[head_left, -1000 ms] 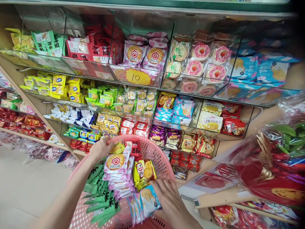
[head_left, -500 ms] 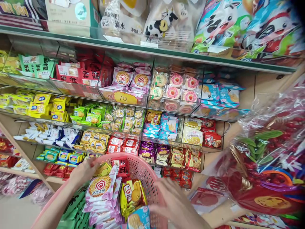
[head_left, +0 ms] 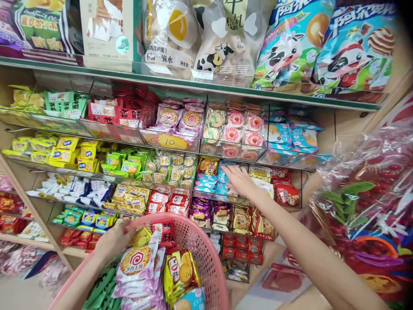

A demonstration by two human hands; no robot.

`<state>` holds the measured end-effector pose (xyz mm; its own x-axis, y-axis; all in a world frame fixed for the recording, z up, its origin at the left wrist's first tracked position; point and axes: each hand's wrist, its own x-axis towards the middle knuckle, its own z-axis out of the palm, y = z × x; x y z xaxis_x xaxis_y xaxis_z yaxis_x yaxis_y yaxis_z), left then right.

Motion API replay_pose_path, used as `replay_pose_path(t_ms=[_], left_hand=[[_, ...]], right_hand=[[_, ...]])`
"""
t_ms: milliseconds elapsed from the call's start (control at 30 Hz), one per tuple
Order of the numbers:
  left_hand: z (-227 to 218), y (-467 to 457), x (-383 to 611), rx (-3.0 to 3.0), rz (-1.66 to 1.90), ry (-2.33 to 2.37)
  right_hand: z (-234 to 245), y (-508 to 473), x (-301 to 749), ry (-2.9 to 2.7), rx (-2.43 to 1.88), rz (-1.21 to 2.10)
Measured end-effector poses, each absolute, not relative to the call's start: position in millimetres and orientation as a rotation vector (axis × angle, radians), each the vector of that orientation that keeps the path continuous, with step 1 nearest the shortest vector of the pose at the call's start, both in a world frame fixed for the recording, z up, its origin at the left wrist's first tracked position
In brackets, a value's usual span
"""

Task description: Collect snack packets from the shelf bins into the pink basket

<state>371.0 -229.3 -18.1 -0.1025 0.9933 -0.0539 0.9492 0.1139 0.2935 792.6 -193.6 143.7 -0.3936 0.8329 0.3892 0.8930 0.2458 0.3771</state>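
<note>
My left hand (head_left: 116, 237) grips the far rim of a pink plastic basket (head_left: 206, 262) held low in front of me. Inside the basket lie pink-and-white biscuit packets (head_left: 138, 265), yellow packets (head_left: 180, 273), green packets (head_left: 101, 292) and a red packet (head_left: 167, 232). My right hand (head_left: 240, 181) is stretched out to the shelf, fingers spread flat on the light-blue snack packets (head_left: 226, 183) in a clear bin on the second row. It holds nothing.
Clear acrylic bins (head_left: 171, 140) of small snack packets fill several shelf rows. Large bags with cow pictures (head_left: 284, 47) stand on the green-edged top shelf. Cellophane-wrapped red gift packs (head_left: 364, 206) crowd the right side. Floor shows at lower left.
My right hand left the basket and reached up to the blue packets on the shelf. The view tilted upward, showing more of the top shelf. The left hand stays on the rim.
</note>
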Motion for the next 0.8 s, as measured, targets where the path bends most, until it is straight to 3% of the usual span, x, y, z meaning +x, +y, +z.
replay_pose_path(t_ms=[467,800], left_hand=[[-5,-242,383,1.872,0.243,2.193],[-9,-243,379,1.880,0.297,2.222]], right_hand=[[152,-186,792,-2.403,-1.785,-0.962],[147,-191,780,-2.509,-1.784,-0.845]])
